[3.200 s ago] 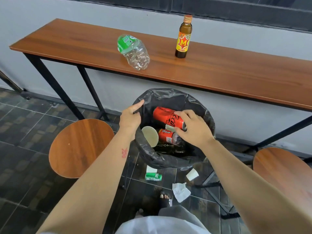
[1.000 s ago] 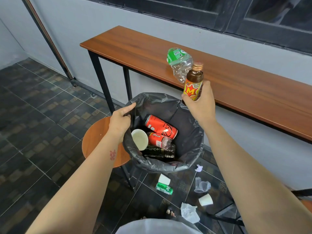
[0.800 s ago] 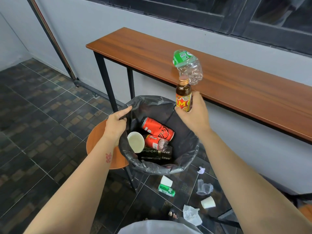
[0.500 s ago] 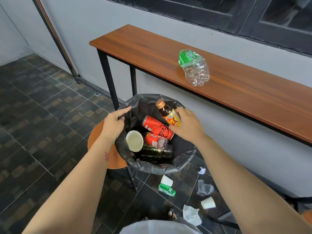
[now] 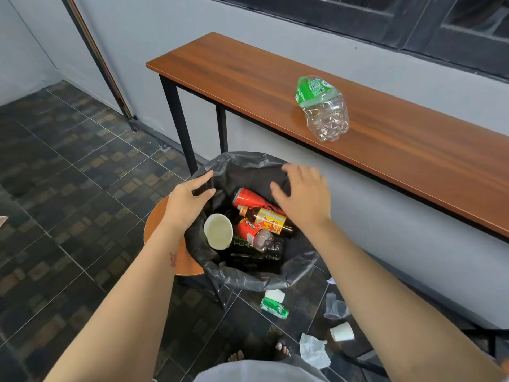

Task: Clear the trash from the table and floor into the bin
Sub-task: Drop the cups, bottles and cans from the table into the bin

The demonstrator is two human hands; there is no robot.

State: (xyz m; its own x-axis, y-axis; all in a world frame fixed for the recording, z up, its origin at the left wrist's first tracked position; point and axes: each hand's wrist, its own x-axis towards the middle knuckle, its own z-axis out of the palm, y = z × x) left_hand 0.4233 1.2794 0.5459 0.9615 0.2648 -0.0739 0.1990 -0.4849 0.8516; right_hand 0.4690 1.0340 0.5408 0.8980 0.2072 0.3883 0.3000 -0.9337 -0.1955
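Dark tiled floor (image 5: 68, 175), grey wall, long wooden table (image 5: 399, 150) running beyond the hands. Left hand (image 5: 184, 205) is pinching the black liner at the bin (image 5: 248, 277) rim. Right hand (image 5: 303, 199) is hovering over the bin mouth, fingers spread, gripping nothing. Below the right palm, a brown glass bottle (image 5: 264, 217) is lying on a red can (image 5: 250, 197), with a paper cup (image 5: 218, 231) beside the left hand. A crushed plastic bottle (image 5: 322, 108) is lying on the table past the right hand. A green can (image 5: 274, 308), cups and a tissue (image 5: 314, 351) are sitting on the floor under the right forearm.
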